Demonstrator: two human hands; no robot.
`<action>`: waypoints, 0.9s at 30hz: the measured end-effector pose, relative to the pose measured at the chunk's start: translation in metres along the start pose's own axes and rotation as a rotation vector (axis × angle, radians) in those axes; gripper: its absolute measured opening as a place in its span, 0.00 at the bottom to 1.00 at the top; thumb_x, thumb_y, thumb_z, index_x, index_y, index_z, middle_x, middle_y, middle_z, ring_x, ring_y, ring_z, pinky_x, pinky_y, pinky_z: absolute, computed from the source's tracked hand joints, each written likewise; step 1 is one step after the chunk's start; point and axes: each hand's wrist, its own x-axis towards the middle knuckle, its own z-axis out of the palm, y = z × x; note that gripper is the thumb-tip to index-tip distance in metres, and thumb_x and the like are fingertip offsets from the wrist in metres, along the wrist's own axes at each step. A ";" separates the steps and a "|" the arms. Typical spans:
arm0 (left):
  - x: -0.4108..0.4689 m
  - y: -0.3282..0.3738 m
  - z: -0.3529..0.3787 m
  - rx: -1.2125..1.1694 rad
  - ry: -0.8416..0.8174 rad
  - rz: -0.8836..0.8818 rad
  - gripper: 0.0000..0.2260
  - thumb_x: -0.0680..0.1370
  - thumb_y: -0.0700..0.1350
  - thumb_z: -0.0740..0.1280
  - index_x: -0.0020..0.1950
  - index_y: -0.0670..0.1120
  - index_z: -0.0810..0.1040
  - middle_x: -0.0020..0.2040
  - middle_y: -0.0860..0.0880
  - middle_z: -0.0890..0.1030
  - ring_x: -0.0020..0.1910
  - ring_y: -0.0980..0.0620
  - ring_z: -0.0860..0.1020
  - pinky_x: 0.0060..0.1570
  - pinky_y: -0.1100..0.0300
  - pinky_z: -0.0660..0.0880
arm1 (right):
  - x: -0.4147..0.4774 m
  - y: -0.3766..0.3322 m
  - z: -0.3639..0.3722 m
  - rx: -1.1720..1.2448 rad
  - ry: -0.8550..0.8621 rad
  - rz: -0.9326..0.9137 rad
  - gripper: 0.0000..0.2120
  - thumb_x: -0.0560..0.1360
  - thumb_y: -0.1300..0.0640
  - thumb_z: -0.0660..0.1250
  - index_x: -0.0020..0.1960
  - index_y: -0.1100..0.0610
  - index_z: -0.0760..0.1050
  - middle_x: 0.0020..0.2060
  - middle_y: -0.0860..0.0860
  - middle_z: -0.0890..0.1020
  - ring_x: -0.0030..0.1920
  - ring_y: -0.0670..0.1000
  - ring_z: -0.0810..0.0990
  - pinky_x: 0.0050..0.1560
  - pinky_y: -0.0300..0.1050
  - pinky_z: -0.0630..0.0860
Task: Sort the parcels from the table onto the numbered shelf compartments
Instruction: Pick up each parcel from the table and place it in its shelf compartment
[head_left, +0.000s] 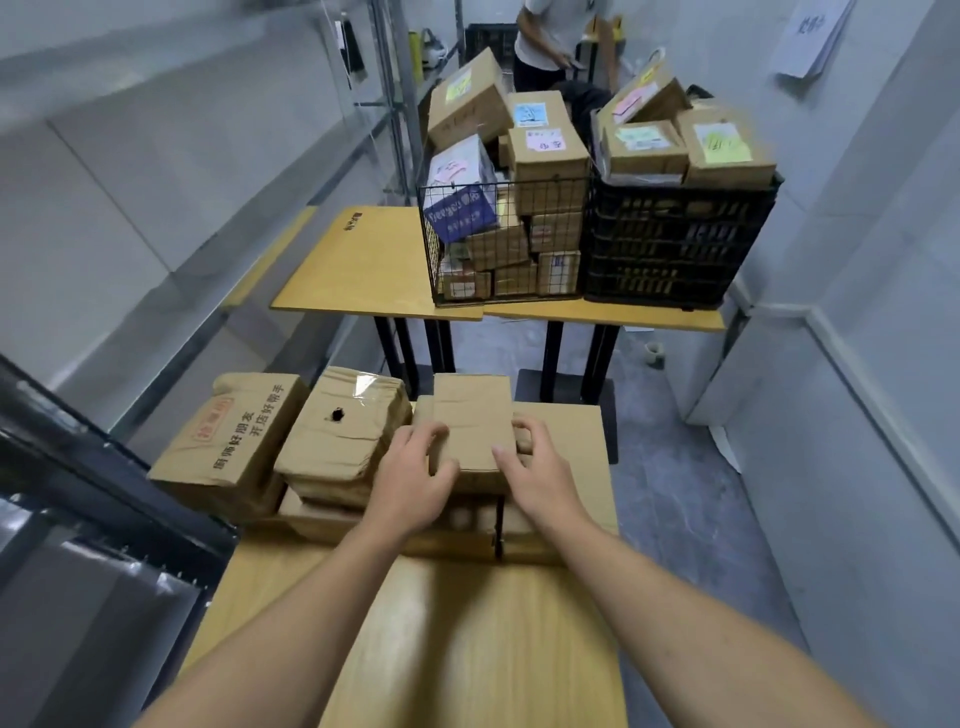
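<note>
Here, left hand (410, 470) and right hand (543, 467), each grip curled round opposite sides of the box (470, 415) on the tabletop (467, 649); probably light and stiff, best held by its sides

Wire basket (506, 244) and black plastic crate (670, 244) are set just beside each other; paper sheets (810, 36) are seen on right wall; tape roll (654, 354) is left on floor; person (550, 36) is seen at back.

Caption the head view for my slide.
Left hand and right hand grip a small box atop parcels on the near table; a wire basket and black crate sit on the far table.
</note>
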 end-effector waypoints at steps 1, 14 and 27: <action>-0.003 0.005 0.000 -0.053 0.039 0.010 0.17 0.76 0.45 0.68 0.65 0.50 0.74 0.60 0.52 0.74 0.57 0.55 0.73 0.57 0.60 0.69 | 0.000 -0.001 -0.005 0.025 0.011 -0.001 0.19 0.80 0.49 0.66 0.69 0.45 0.68 0.62 0.49 0.80 0.61 0.50 0.79 0.64 0.49 0.75; -0.044 0.044 0.017 -0.447 0.282 -0.105 0.15 0.78 0.47 0.68 0.64 0.56 0.75 0.61 0.53 0.76 0.59 0.58 0.76 0.59 0.55 0.76 | -0.029 -0.001 -0.060 0.307 -0.076 -0.050 0.16 0.83 0.54 0.62 0.60 0.31 0.69 0.65 0.52 0.77 0.60 0.50 0.79 0.54 0.53 0.83; -0.082 0.095 0.039 -0.669 0.273 -0.030 0.16 0.74 0.47 0.69 0.58 0.63 0.74 0.53 0.62 0.80 0.55 0.59 0.79 0.54 0.50 0.79 | -0.053 0.012 -0.090 0.185 -0.097 -0.142 0.17 0.81 0.42 0.63 0.69 0.41 0.73 0.65 0.44 0.74 0.63 0.45 0.75 0.63 0.50 0.78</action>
